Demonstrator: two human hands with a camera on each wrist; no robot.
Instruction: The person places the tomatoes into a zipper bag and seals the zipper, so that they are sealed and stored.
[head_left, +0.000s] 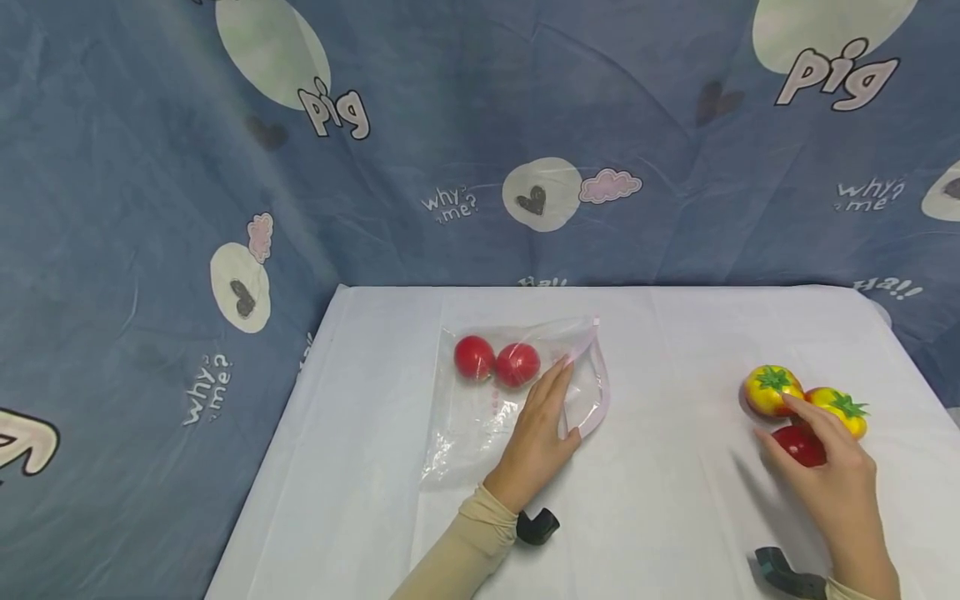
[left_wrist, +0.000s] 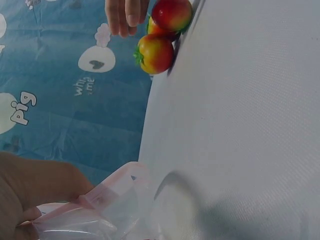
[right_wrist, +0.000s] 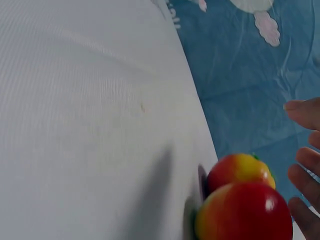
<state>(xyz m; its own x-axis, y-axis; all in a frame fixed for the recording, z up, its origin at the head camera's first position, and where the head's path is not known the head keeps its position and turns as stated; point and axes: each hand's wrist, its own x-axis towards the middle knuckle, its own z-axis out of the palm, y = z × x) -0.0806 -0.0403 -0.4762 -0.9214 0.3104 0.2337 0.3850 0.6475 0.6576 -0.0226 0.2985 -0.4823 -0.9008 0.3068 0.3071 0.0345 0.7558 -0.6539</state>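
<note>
A clear zip bag [head_left: 468,433] with a pink-edged mouth lies flat on the table, two red round fruits [head_left: 474,358] inside it. My left hand [head_left: 534,446] pinches the rim of the bag's mouth, which stands raised in the left wrist view, thumb [left_wrist: 55,182] on the pink strip. At the right, my right hand [head_left: 836,475] hovers over a group of three fruits, fingers spread and apart from them. Nearest is a glossy red fruit [right_wrist: 250,215] with a yellowish side. Behind it sit two yellow-and-red fruits with green leafy tops, one on the left [head_left: 768,390], one on the right [head_left: 843,410].
A white cloth covers the table [head_left: 652,500]. Blue printed fabric [head_left: 450,100] hangs behind it and along the left. Black curved wrist pieces show beside the left wrist [head_left: 538,527] and the right wrist [head_left: 783,573].
</note>
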